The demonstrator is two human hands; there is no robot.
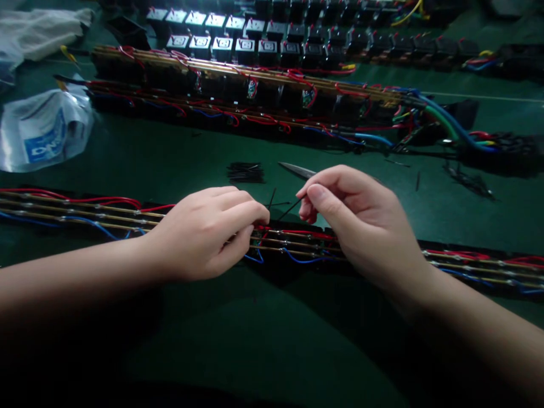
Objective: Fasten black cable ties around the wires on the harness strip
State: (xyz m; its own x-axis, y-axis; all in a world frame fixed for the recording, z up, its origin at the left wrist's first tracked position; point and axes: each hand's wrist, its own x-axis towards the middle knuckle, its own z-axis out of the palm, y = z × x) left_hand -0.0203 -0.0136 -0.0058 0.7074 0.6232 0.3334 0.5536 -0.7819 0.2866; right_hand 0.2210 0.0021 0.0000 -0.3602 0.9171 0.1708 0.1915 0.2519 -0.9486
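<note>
A long strip of sockets with brass bars and red and blue wires [306,241] lies across the table in front of me. My right hand [357,221] pinches a thin black cable tie [290,210] between thumb and index finger, just above the strip. Resting on the strip, my left hand [216,229] has its fingers curled down at the wires; what they grip is hidden. Two more thin black ends stick up beside its fingertips. Behind my hands lie a bundle of black cable ties [245,172] and a pointed metal tool [296,169], partly covered by my right hand.
Farther back are two wired strips [238,71] and rows of black sockets [266,48]. A clear plastic bag [46,127] with a blue label sits at the left. Black offcuts [470,180] are scattered at the right on the green table [204,340].
</note>
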